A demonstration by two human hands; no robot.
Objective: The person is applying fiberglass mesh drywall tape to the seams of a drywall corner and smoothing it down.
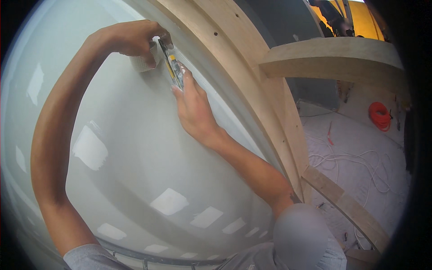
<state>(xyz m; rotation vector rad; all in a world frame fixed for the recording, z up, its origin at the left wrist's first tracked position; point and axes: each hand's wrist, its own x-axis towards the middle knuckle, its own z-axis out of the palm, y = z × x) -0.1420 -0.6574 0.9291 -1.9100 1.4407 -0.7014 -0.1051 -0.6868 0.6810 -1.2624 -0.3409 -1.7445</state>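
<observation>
My left hand (pixel 137 37) is at the upper edge of a pale, curved panel (pixel 121 135), fingers closed on a roll of white mesh tape (pixel 141 63). Close beside it, my right hand (pixel 197 110) grips a slim utility knife (pixel 173 67) with black, yellow and clear parts. The knife's upper end reaches the left hand's fingertips. A strip of mesh tape (pixel 200 72) appears to lie along the panel's edge, next to the wooden frame. The fingers partly hide the roll and the knife's tip.
A curved wooden frame (pixel 252 94) borders the panel, with wooden crosspieces (pixel 333 54) on the right. White patches (pixel 90 148) dot the panel. Beyond lie a floor with white cables (pixel 351 157) and an orange coiled hose (pixel 379 117). A dark metal rail (pixel 157 259) runs below.
</observation>
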